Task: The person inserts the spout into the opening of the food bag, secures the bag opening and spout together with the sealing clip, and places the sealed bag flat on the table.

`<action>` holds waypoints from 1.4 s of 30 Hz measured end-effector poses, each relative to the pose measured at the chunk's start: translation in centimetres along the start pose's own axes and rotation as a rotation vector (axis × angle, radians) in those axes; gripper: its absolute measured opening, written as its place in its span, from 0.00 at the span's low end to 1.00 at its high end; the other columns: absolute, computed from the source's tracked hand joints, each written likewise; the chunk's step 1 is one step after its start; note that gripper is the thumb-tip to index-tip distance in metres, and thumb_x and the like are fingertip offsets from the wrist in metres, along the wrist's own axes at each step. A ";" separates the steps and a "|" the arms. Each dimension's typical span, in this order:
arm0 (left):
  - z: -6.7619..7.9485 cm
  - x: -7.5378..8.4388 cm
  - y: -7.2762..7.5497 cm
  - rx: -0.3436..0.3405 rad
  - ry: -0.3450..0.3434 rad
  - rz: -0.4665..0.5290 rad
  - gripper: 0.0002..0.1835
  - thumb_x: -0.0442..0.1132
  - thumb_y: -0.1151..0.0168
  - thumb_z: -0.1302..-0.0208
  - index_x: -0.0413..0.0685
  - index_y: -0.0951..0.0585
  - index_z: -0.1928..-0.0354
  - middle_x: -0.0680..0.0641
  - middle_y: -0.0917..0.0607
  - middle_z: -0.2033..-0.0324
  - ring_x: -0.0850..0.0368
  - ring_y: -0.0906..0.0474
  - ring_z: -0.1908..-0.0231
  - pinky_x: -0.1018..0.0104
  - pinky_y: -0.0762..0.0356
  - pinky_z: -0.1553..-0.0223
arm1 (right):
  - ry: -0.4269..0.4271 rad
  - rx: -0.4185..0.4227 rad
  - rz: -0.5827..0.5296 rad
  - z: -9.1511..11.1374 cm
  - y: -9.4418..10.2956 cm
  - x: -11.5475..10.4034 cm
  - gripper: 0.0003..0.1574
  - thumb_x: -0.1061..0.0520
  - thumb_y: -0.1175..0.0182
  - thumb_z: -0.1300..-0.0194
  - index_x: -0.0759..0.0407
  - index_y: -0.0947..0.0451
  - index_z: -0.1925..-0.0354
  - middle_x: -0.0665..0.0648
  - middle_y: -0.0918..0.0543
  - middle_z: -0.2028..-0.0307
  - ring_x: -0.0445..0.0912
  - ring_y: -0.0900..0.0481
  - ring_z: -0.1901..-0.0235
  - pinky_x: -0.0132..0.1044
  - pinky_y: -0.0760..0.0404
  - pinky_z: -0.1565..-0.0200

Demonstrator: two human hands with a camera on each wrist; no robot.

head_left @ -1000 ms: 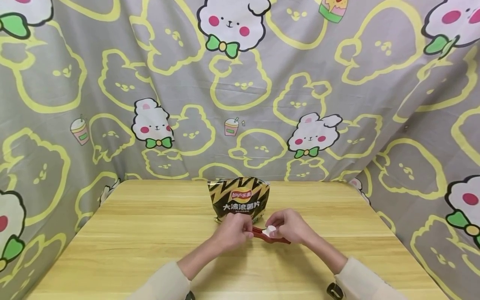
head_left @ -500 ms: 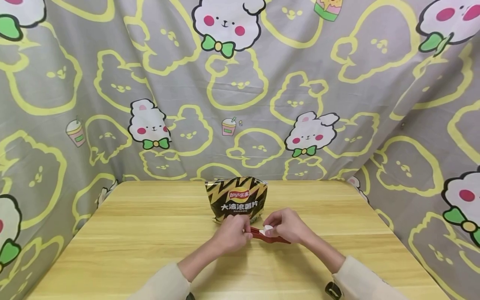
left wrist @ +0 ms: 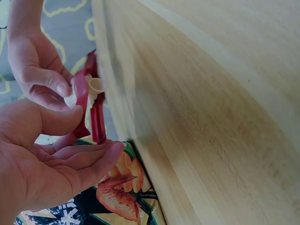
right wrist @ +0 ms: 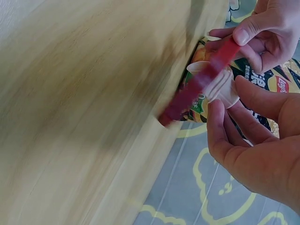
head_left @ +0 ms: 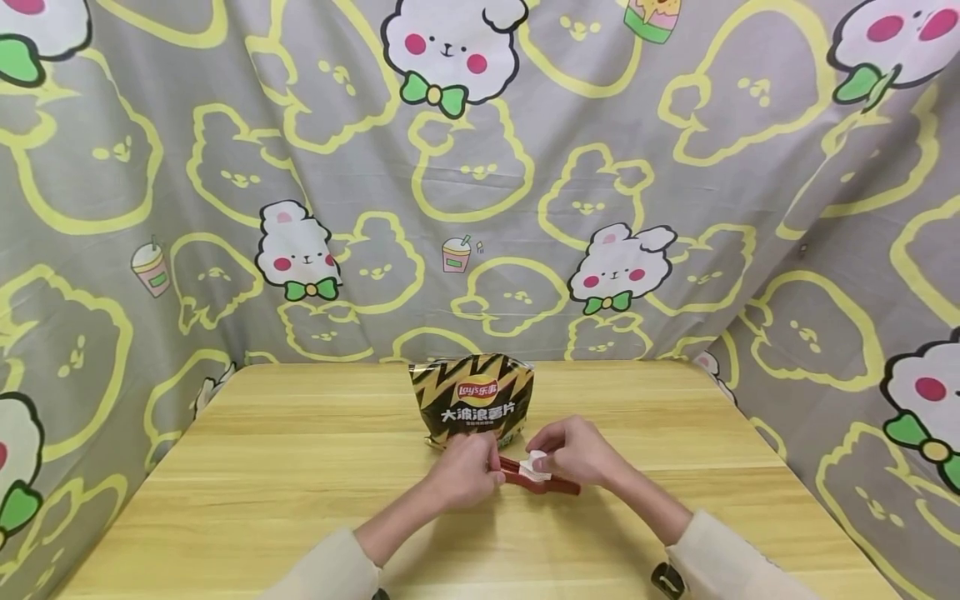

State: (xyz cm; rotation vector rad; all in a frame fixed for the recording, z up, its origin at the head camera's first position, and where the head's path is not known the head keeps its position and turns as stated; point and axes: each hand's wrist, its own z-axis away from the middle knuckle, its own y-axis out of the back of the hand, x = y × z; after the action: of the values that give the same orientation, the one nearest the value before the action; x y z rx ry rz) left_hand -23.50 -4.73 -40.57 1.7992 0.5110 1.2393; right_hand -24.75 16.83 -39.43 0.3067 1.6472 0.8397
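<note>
A red bag clip (head_left: 564, 486) with a white spout (head_left: 535, 469) set in its middle is held between both hands above the table. My left hand (head_left: 463, 473) pinches one end of the clip between thumb and fingers. In the left wrist view, two red bars (left wrist: 98, 123) stand slightly apart at that end. My right hand (head_left: 583, 452) pinches the white spout; in the right wrist view its thumb and fingertips (right wrist: 216, 107) are on the spout's outer end. Just behind the hands a black and gold chip bag (head_left: 477, 390) stands upright, its lower front partly hidden by my left hand.
The light wooden table (head_left: 300, 517) reaches back to a grey patterned curtain (head_left: 480, 200), which hangs behind it and along both sides. Dark wrist straps show at the cream sleeves (head_left: 720, 554).
The clip has turned a little in my hands, its right end dropping slightly, and more of the white spout shows. Both hands stay in nearly the same place. The chip bag stands as before.
</note>
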 end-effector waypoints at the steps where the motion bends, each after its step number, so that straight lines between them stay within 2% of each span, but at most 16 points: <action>1: 0.0 0.0 0.0 -0.002 0.003 -0.003 0.12 0.35 0.25 0.45 0.54 0.22 0.75 0.59 0.22 0.77 0.59 0.28 0.70 0.63 0.29 0.62 | 0.001 -0.003 -0.005 0.0 0.0 0.0 0.13 0.67 0.30 0.46 0.65 0.12 0.59 0.54 0.10 0.67 0.42 0.17 0.67 0.39 0.19 0.60; 9: 0.2 -0.5 -0.2 0.009 0.000 -0.018 0.12 0.35 0.26 0.45 0.55 0.22 0.75 0.60 0.22 0.76 0.60 0.27 0.69 0.63 0.27 0.61 | -0.019 0.004 -0.016 -0.1 0.3 -0.4 0.14 0.65 0.29 0.45 0.66 0.13 0.57 0.53 0.11 0.67 0.42 0.17 0.67 0.38 0.19 0.62; 14: 0.3 -0.9 -0.3 0.029 -0.029 -0.045 0.11 0.34 0.25 0.48 0.54 0.20 0.74 0.58 0.18 0.75 0.57 0.24 0.67 0.61 0.25 0.60 | -0.025 0.010 -0.001 -0.2 0.6 -0.4 0.14 0.63 0.28 0.44 0.64 0.13 0.58 0.51 0.12 0.68 0.41 0.18 0.67 0.38 0.20 0.62; 19: 0.4 -1.1 -0.4 0.011 -0.028 -0.068 0.12 0.34 0.23 0.50 0.56 0.19 0.75 0.58 0.17 0.73 0.50 0.22 0.60 0.52 0.24 0.53 | -0.025 0.007 0.001 -0.2 0.7 -0.4 0.14 0.62 0.28 0.44 0.65 0.13 0.58 0.51 0.12 0.69 0.41 0.18 0.68 0.38 0.21 0.62; 26: 0.6 -1.2 -0.4 -0.018 -0.016 -0.074 0.12 0.37 0.21 0.51 0.57 0.19 0.78 0.60 0.19 0.76 0.55 0.26 0.64 0.58 0.26 0.58 | -0.032 0.020 0.017 -0.3 0.9 -0.3 0.14 0.61 0.28 0.44 0.64 0.13 0.58 0.51 0.12 0.69 0.41 0.18 0.68 0.38 0.20 0.62; 29: 0.5 -1.2 -0.2 -0.027 -0.027 -0.064 0.12 0.38 0.22 0.49 0.56 0.19 0.77 0.59 0.17 0.74 0.52 0.24 0.61 0.55 0.25 0.55 | -0.037 0.026 0.027 -0.2 1.1 -0.3 0.14 0.61 0.27 0.44 0.63 0.13 0.58 0.50 0.12 0.69 0.41 0.19 0.68 0.38 0.21 0.62; 33: 0.3 -1.0 0.5 -0.033 -0.050 -0.027 0.07 0.40 0.23 0.45 0.50 0.14 0.69 0.53 0.12 0.65 0.49 0.18 0.58 0.54 0.21 0.52 | -0.047 0.027 0.032 -0.2 1.4 -0.6 0.14 0.61 0.27 0.43 0.63 0.13 0.57 0.51 0.12 0.68 0.41 0.19 0.67 0.38 0.20 0.62; 37: -0.1 -0.6 1.6 -0.040 -0.067 0.007 0.16 0.42 0.25 0.41 0.42 0.14 0.54 0.44 0.11 0.57 0.48 0.14 0.55 0.58 0.17 0.55 | -0.052 0.032 0.035 -0.3 1.7 -1.0 0.14 0.60 0.27 0.42 0.63 0.13 0.57 0.51 0.12 0.67 0.41 0.18 0.67 0.38 0.20 0.62; 42: -0.6 0.5 3.3 -0.051 -0.076 0.027 0.20 0.44 0.27 0.38 0.41 0.16 0.48 0.41 0.11 0.55 0.46 0.13 0.54 0.57 0.16 0.56 | -0.047 0.037 0.035 -0.5 2.1 -1.5 0.14 0.60 0.27 0.42 0.63 0.13 0.57 0.51 0.11 0.67 0.41 0.18 0.67 0.38 0.19 0.62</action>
State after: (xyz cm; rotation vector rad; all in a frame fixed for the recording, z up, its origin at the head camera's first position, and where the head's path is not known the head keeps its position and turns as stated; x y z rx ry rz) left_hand -24.32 -5.94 -37.46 1.8078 0.4102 1.1865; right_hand -25.32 17.19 -36.88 0.3792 1.6193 0.8234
